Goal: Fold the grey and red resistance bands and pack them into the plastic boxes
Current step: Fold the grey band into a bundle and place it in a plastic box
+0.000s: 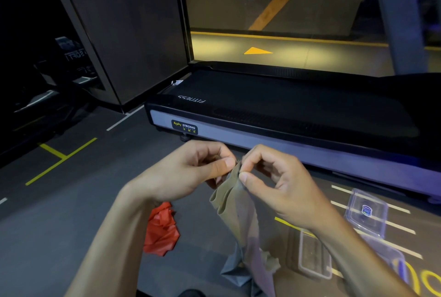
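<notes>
I see both hands pinching the top edge of the thin grey rubber band (pixel 235 203): left hand (pixel 191 172), right hand (pixel 274 182). It hangs limp and looks light, likely clingy; best held at corners. Crumpled red band (pixel 161 230) lies near-left; clear plastic boxes (pixel 315 253) right, dimly lit.

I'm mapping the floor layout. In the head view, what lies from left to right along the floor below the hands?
red band → grey band → clear plastic box → clear lid with sticker

Dim gym; treadmill (pixel 286 115) on dark floor (pixel 71 201), yellow lines.
</notes>
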`<state>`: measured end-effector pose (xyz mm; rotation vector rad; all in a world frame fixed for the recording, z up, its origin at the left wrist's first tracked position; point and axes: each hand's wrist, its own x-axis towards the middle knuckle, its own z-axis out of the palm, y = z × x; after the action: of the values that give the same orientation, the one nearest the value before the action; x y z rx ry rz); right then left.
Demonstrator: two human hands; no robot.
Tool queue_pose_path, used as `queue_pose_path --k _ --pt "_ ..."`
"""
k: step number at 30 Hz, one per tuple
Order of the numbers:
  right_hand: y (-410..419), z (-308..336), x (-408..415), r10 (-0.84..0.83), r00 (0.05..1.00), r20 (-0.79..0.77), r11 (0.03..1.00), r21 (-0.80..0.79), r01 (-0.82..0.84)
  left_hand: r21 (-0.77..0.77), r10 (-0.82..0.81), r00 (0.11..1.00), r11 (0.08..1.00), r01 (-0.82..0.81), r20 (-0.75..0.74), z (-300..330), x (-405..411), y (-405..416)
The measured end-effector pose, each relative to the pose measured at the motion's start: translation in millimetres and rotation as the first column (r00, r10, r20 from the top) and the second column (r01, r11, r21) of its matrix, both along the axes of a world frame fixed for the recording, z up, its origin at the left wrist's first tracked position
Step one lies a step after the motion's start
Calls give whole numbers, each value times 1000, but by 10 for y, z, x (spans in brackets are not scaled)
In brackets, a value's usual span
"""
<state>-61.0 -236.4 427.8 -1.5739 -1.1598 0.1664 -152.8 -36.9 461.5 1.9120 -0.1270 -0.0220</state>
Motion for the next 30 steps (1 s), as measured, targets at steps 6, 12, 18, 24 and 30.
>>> queue_pose_path --k 6,12,18,24,30 --pt "14 0 -1 -4 1000 14 1000 -4 4 10 9 1000 1000 -9 -6 28 -15 -24" --pt "13 -10 -3 2 1000 17 1000 11 -2 29 16 1000 999 -16 0 45 -22 -23" --pt "3 -16 -2 -7 1000 -14 1000 31 7 10 44 999 999 -44 25 22 -18 1" --pt "8 -6 -15 -8 999 -35 998 66 11 -36 74 996 997 -72 52 29 -26 -3" --pt "53 -7 -48 24 988 -155 978 207 9 -103 159 979 984 -146 128 34 -23 -50"
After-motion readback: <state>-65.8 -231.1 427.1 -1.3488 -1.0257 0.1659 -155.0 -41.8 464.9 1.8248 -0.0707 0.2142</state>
